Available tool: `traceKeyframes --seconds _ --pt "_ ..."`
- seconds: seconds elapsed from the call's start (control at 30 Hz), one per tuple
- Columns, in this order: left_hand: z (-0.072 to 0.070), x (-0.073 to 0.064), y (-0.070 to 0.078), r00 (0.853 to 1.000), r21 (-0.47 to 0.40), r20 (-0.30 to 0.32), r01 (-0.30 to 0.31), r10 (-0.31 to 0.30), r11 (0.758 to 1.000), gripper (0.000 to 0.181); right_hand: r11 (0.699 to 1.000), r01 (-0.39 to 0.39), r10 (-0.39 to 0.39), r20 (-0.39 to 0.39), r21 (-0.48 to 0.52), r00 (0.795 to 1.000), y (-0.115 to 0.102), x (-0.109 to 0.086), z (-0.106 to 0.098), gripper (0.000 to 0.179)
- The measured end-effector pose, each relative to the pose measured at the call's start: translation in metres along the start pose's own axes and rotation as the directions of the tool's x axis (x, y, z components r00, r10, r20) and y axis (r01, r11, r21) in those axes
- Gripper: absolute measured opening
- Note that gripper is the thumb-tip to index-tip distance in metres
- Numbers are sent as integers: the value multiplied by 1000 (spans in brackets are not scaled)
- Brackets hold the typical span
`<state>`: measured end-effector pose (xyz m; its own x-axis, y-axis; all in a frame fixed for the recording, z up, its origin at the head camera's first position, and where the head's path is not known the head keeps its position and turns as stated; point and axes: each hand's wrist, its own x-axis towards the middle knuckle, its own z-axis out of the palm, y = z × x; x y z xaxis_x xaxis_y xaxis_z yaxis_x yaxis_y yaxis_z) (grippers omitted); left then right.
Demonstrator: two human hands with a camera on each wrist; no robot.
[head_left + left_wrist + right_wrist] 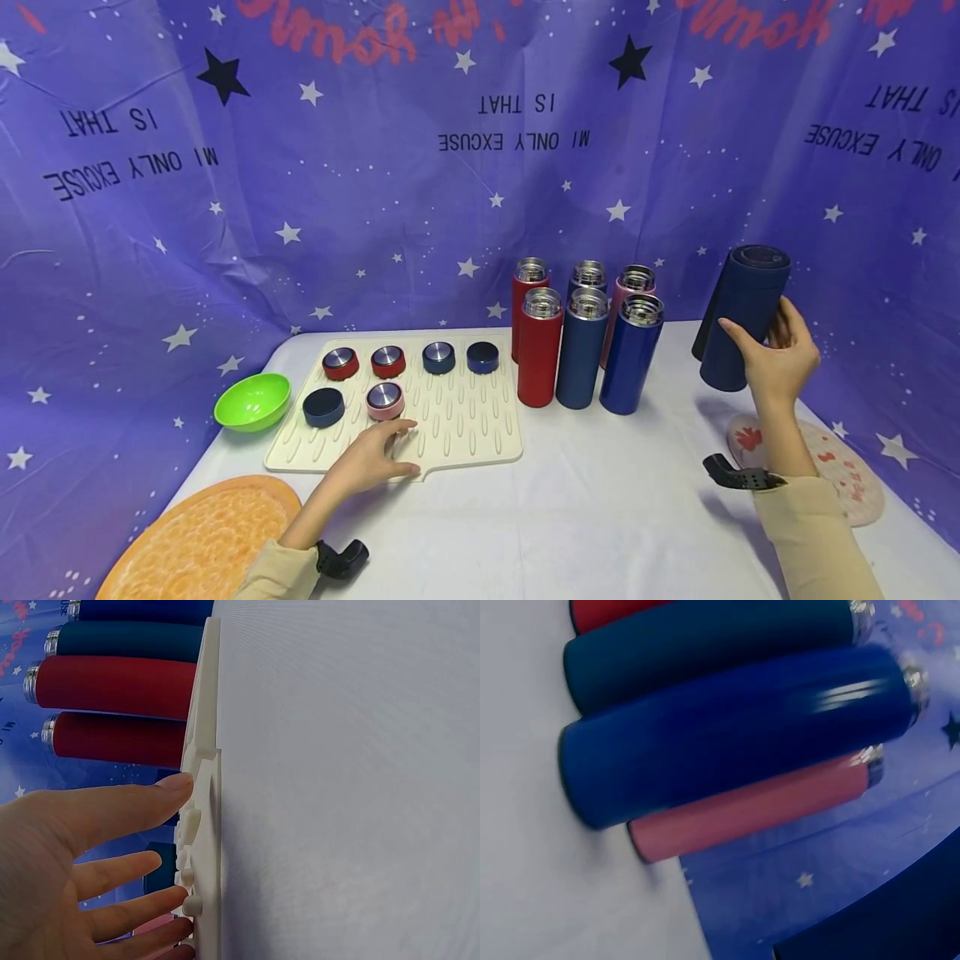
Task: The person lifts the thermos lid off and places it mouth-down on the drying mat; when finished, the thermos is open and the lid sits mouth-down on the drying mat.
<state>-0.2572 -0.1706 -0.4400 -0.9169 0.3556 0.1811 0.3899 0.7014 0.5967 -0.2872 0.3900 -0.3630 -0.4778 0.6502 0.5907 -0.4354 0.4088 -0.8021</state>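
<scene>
My right hand (780, 358) grips a dark navy bottle (746, 325), its lid on, tilted slightly at the right side. Part of this bottle (900, 900) fills the lower right corner of the right wrist view. Behind it shows a narrow black shape (708, 321), mostly hidden. Over the front edge of the cream ribbed tray (465, 425), my left hand (367, 458) holds nothing, thumb and fingers spread apart. Nearest to its fingers is a pink lid (385, 402). Also on the tray are red lids (341, 363) and several blue ones (324, 407).
Lidless bottles stand in two rows right of the tray, among them a red one (540, 350), a teal-blue one (582, 350), a glossy blue one (632, 358) and a pink one (757, 806). A green bowl (253, 402) and round mats (202, 542) lie toward the sides.
</scene>
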Motion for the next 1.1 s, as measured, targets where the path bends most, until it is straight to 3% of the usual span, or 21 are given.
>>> traceKeyframes --seconds 0.23,0.57,0.83,1.1 --pt "0 1 0 1000 7 0 -11 11 1000 68 993 114 -115 24 41 993 -41 -7 3 71" --pt "-2 0 2 1000 6 -3 -26 26 1000 66 988 152 -155 140 30 978 -87 -27 8 71" --pt "-5 1 7 996 -34 -38 -88 86 996 60 977 209 -215 237 53 947 -107 -45 13 73" --pt "-11 5 20 984 -67 -47 -177 174 982 57 960 248 -279 341 131 898 -116 -64 21 76"
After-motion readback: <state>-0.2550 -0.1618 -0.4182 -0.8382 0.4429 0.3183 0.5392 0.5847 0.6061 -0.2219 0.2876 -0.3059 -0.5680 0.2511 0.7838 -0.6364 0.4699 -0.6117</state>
